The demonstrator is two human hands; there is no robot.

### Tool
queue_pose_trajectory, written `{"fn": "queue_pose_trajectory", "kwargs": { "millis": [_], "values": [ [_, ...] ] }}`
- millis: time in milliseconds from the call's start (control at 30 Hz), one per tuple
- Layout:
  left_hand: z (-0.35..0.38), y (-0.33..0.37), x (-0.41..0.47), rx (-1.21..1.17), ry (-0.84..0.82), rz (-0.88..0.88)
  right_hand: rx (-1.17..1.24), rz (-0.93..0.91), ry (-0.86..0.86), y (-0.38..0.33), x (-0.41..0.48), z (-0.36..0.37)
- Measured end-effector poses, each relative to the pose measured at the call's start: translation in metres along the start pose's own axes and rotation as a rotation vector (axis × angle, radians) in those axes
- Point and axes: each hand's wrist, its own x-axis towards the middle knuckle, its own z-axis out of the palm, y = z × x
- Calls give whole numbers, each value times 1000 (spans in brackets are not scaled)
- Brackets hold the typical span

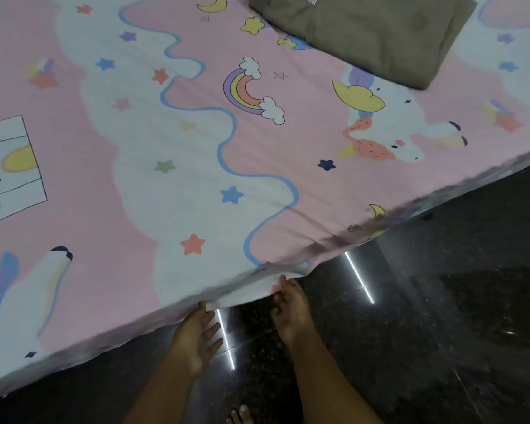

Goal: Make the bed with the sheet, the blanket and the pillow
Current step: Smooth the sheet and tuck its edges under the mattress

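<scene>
Sheet [166,179] covers the mattress from the left of the frame right across, pink and printed, mostly flat with a few ripples toward the lower edge. At lower centre the left hand [196,335] is spread wide, fingertips just touching the hanging hem. Beside it the right hand [289,307] pinches that hem, tugging or tucking it by the look of things. In the upper right a folded olive blanket [377,35] sits on the sheet, not yet opened. No pillow in view. My read: sheet nearly finished, blanket and pillow left.
</scene>
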Motion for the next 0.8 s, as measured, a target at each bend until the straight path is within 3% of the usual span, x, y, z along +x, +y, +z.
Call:
{"fn": "queue_pose_trajectory", "kwargs": {
  "millis": [300, 500, 667, 800],
  "values": [
    [-1, -7, 1, -209, 35, -43, -399, -142, 136, 28, -14, -38],
    [-16, 0, 8, -461, 222, 187, -457, -151, 131, 23, -3, -34],
    [-33, -11, 13, -332, 364, 269, -363, -79, 119, 25, 1, -28],
    [-45, -27, 18, -184, 401, 258, -205, 73, -61, 43, -2, -23]
  ]
}}
